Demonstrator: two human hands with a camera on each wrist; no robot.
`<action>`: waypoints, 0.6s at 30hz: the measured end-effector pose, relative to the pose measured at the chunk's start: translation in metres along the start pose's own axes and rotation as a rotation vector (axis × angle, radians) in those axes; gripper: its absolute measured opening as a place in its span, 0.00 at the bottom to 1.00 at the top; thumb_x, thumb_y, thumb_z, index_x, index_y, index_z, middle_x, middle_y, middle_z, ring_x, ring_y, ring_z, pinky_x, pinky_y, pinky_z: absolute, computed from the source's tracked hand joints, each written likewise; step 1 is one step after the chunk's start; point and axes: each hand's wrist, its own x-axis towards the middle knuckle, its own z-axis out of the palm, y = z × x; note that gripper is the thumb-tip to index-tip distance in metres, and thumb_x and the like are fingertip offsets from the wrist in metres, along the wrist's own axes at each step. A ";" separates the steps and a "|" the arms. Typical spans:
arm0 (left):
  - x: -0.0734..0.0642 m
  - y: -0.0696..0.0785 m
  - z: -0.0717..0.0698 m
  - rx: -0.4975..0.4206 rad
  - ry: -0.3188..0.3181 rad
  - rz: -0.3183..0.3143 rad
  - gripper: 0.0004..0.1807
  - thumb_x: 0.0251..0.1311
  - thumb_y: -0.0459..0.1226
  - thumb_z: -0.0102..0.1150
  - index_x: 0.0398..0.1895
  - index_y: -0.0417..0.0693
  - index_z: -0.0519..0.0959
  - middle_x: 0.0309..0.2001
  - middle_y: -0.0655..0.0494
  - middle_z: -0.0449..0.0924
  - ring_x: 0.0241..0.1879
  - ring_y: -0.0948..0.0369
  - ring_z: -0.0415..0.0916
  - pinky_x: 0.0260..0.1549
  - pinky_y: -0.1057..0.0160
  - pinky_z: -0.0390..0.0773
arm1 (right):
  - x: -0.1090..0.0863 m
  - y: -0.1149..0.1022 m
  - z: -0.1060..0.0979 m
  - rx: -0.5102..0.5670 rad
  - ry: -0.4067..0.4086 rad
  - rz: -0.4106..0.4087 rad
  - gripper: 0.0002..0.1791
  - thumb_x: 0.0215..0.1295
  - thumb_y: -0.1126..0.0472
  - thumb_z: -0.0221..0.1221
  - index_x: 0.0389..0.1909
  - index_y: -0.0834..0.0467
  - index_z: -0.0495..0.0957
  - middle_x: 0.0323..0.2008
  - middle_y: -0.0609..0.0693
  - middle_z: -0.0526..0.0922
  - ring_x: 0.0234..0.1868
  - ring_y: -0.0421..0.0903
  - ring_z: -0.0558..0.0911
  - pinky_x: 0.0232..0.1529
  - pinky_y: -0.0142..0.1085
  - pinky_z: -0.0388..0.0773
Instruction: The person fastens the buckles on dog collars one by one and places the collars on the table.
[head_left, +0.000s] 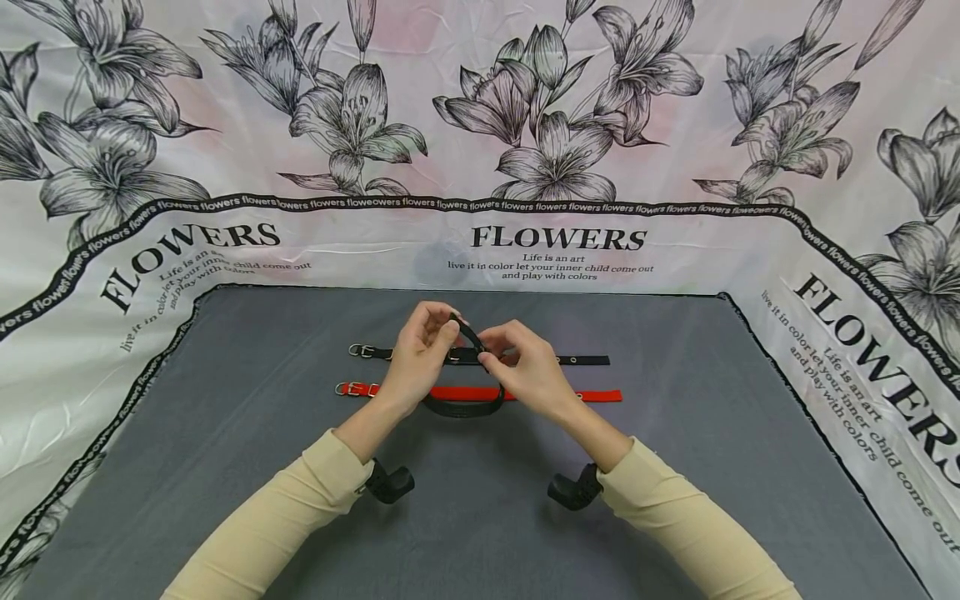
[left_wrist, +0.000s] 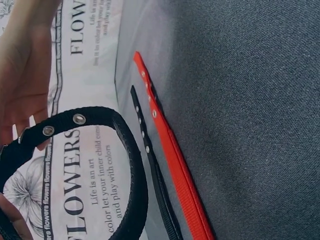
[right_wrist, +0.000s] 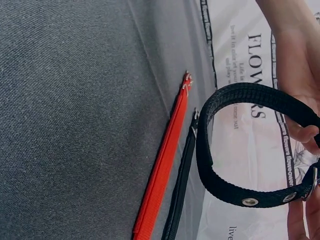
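Note:
A black collar (head_left: 465, 409) with metal eyelets is bent into a loop above the table, hanging between both hands. My left hand (head_left: 416, 358) pinches its upper strap between thumb and fingers. On the other side, my right hand (head_left: 528, 367) pinches the same collar near its buckle. The left wrist view shows the loop (left_wrist: 137, 170) close up, with eyelets along the strap. In the right wrist view a metal buckle (right_wrist: 315, 180) shows at the edge, partly covered by fingers. Behind the hands, a second black collar (head_left: 585, 361) and a red collar (head_left: 600, 396) lie stretched out.
A grey cloth (head_left: 480, 533) covers the table. White fabric with printed flowers (head_left: 558, 158) and lettering rises behind and at the sides. Dark wrist-worn devices (head_left: 390, 482) sit at both cuffs. The flat collars lie parallel, buckles left and eyelets right.

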 end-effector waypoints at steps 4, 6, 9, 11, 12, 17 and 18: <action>0.000 -0.001 0.000 0.041 0.004 -0.033 0.13 0.65 0.36 0.50 0.50 0.42 0.68 0.47 0.48 0.71 0.43 0.57 0.73 0.44 0.62 0.76 | -0.001 0.000 -0.001 0.006 -0.006 0.003 0.10 0.60 0.64 0.60 0.44 0.56 0.76 0.35 0.47 0.76 0.35 0.40 0.76 0.35 0.34 0.78; -0.001 -0.002 0.001 0.064 -0.008 -0.060 0.13 0.64 0.35 0.52 0.51 0.44 0.68 0.49 0.49 0.71 0.44 0.57 0.72 0.41 0.63 0.76 | -0.001 -0.001 -0.001 0.022 -0.004 0.013 0.11 0.61 0.64 0.59 0.44 0.56 0.75 0.35 0.48 0.77 0.36 0.40 0.77 0.36 0.34 0.79; -0.002 -0.004 0.001 0.115 -0.039 -0.085 0.14 0.62 0.34 0.55 0.50 0.45 0.69 0.51 0.48 0.71 0.43 0.57 0.70 0.36 0.63 0.76 | 0.000 -0.002 -0.002 0.047 -0.009 0.044 0.11 0.62 0.64 0.58 0.45 0.57 0.74 0.37 0.50 0.77 0.37 0.42 0.77 0.37 0.34 0.79; -0.003 -0.004 0.002 0.164 -0.061 -0.087 0.14 0.61 0.34 0.56 0.49 0.45 0.70 0.50 0.48 0.72 0.42 0.57 0.70 0.36 0.62 0.74 | 0.000 -0.002 -0.003 0.073 -0.012 0.071 0.11 0.62 0.64 0.58 0.46 0.58 0.73 0.39 0.51 0.77 0.39 0.43 0.77 0.39 0.35 0.78; -0.004 -0.005 0.003 0.196 -0.069 -0.085 0.13 0.61 0.34 0.56 0.48 0.45 0.71 0.49 0.49 0.73 0.42 0.57 0.70 0.37 0.62 0.73 | 0.000 -0.002 -0.003 0.085 -0.014 0.084 0.11 0.63 0.64 0.57 0.46 0.58 0.73 0.39 0.51 0.77 0.40 0.43 0.77 0.39 0.36 0.78; -0.004 -0.006 0.004 0.343 -0.099 -0.061 0.07 0.62 0.38 0.55 0.41 0.47 0.77 0.39 0.57 0.78 0.33 0.60 0.71 0.32 0.61 0.73 | -0.001 0.001 -0.004 0.170 -0.019 0.146 0.11 0.65 0.64 0.55 0.47 0.58 0.71 0.43 0.52 0.75 0.44 0.45 0.76 0.44 0.40 0.76; -0.004 -0.006 0.004 0.364 -0.102 -0.056 0.06 0.62 0.38 0.55 0.40 0.48 0.77 0.37 0.58 0.78 0.32 0.60 0.72 0.30 0.61 0.72 | -0.002 0.001 -0.004 0.183 -0.021 0.152 0.11 0.65 0.64 0.54 0.47 0.58 0.70 0.43 0.53 0.75 0.45 0.46 0.76 0.44 0.40 0.76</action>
